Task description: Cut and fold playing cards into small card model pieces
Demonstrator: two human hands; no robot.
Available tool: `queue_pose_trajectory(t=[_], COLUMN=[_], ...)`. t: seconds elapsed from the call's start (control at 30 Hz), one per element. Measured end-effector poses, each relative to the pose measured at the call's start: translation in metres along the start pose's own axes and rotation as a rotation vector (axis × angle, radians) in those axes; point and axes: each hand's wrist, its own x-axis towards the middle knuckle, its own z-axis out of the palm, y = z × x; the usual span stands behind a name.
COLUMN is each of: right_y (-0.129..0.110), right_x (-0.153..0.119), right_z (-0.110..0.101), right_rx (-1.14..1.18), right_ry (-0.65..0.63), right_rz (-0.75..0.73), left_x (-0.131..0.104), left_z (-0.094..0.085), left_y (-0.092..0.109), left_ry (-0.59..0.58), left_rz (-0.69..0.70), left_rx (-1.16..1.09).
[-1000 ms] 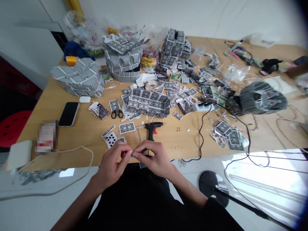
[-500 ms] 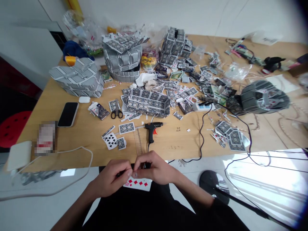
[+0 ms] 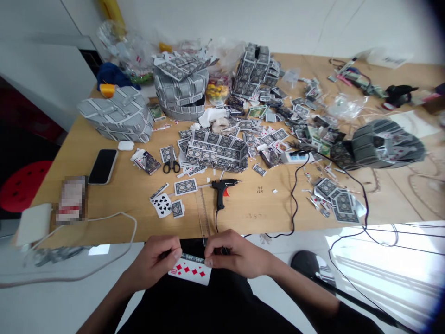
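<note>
Between my two hands, over my lap, is a playing card (image 3: 189, 271) with red diamonds face up. Its far edge is folded over, so a strip of the patterned back shows. My left hand (image 3: 156, 260) pinches the card's left end between thumb and fingers. At the other end, my right hand (image 3: 232, 253) grips the folded corner the same way. On the table just beyond lie a black glue gun (image 3: 219, 191) with a red trigger, a clear ruler (image 3: 202, 211), a ten of spades (image 3: 162, 205) and a face-down card (image 3: 185, 186).
Farther back stands an open box made of cards (image 3: 217, 150), with scissors (image 3: 171, 162) to its left. Woven card shapes, loose cards and plastic bags crowd the rear. A phone (image 3: 103, 166) lies left; a power strip (image 3: 297, 157) and black cable (image 3: 295, 199) lie right.
My hands have moved apart, the left to the left and the right to the right. The card's folded far edge now shows between them. The view has shifted slightly.
</note>
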Motion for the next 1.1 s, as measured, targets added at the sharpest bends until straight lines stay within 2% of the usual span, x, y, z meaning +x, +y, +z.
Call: queue_pose_trajectory(t=[0.2,0.33,0.47,0.53,0.67,0.87,1.0,1.1], right_y=[0.009,0.014,0.015,0.013,0.011,0.016,0.015,0.011], right_x=[-0.001,0.004,0.002,-0.002,-0.008,-0.01,-0.013,-0.02], right_z=[0.011,0.02,0.018,0.014,0.007,0.011,0.004,-0.012], right_rx=[-0.083,-0.072,-0.098,-0.158,-0.263,-0.285,-0.31,-0.283], right_ry=[0.082,0.117,0.162,0.128,0.041,-0.017,-0.013,0.105], right_rz=[-0.044,-0.054,-0.031,-0.056,-0.146,-0.155,-0.125,-0.003], left_x=[0.01,0.023,0.028,0.027,0.022,0.012,0.002,-0.008], left_z=[-0.004,0.008,0.023,0.025,0.015,0.008,0.0,-0.011], left_y=[0.009,0.018,0.016,0.013,0.009,0.005,0.001,0.016], left_ry=[-0.082,-0.218,-0.2,-0.209,-0.264,-0.317,-0.254,-0.171], left_rz=[-0.068,-0.092,-0.12,-0.109,-0.087,-0.124,-0.167,-0.156], left_rx=[0.048,0.069,0.018,0.003,0.009,0.075,0.125,0.104])
